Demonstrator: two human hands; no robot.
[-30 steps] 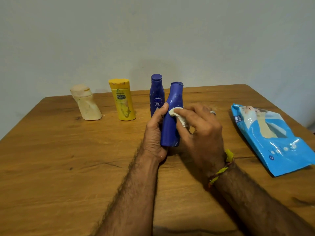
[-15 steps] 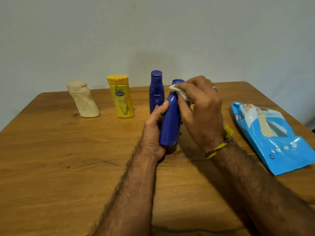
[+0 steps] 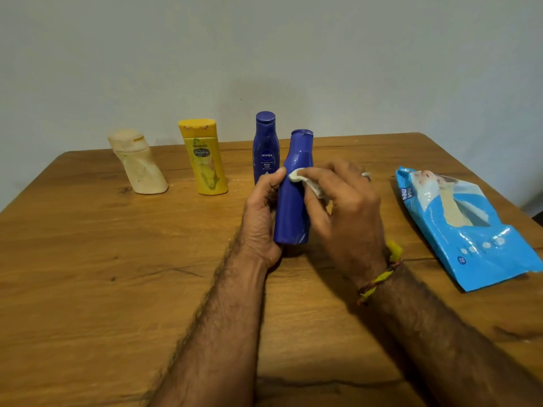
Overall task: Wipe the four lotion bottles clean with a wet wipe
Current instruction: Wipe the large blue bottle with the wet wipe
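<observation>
Item: plain dark-blue plastic lotion bottle with a flat blue cap (image 3: pixel 293 198), between the two hands, near the middle of the brown wooden desk (image 3: pixel 88 289).

Holding: left hand (image 3: pixel 261 218) grips the bottle's left side, thumb up along the shoulder, fingers hidden behind. Right hand (image 3: pixel 343 210) pinches a small crumpled white wet wipe (image 3: pixel 305 182) against the bottle's upper body, just below the neck.

Orientation: long axis close to upright, cap leaning slightly away from the person and to the right; base low, whether it touches the desk cannot be told.

Beyond the left hand: labelled dark-blue lotion bottle (image 3: pixel 266 148) close behind the thumb; yellow flat-topped lotion bottle (image 3: pixel 204 157) and cream twisted lotion bottle (image 3: pixel 138 163) farther left. Right of the right hand: light-blue wet-wipe pack (image 3: pixel 467 224).

Risks, as judged: the damp, smooth plastic could slip in the one-sided grip under a hard stroke; the leaning cap or left knuckles could topple the labelled bottle behind; the small wad may miss the hidden back face.
</observation>
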